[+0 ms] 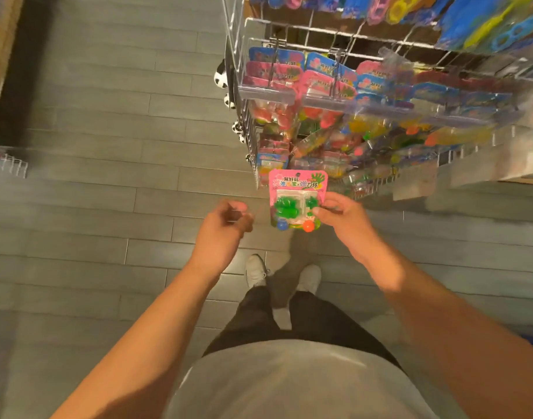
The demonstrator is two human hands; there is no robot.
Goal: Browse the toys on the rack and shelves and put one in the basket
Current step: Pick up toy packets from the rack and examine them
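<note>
Both bare forearms reach fwd and down over a grey plank floor [93, 182], seen from the head cam above a grey shirt, dark trousers and white shoes [254, 269]. The right hand [345, 214] is raised in front of the body, wrist bent inward, and pinches a pink blister-card toy pack [297, 199] by its right edge, thumb on the front face and fingers [334, 198] curled behind it. The pack is held upright w/ its long axis running top to bottom in view, printed header toward the rack, clear bubble facing the camera; inside are green pieces, plus a blue and an orange ball at the bottom edge. It hangs in mid-air just in front of the lower part of the wire toy rack [334, 95], apart from the other packs. The left hand [226, 225] hovers just left of the pack, not touching it, back of hand up, fingers loosely curled and holding nothing; motion blur hides exact finger spacing. The rack at right carries rows of pink and blue carded toys on hooks.
</note>
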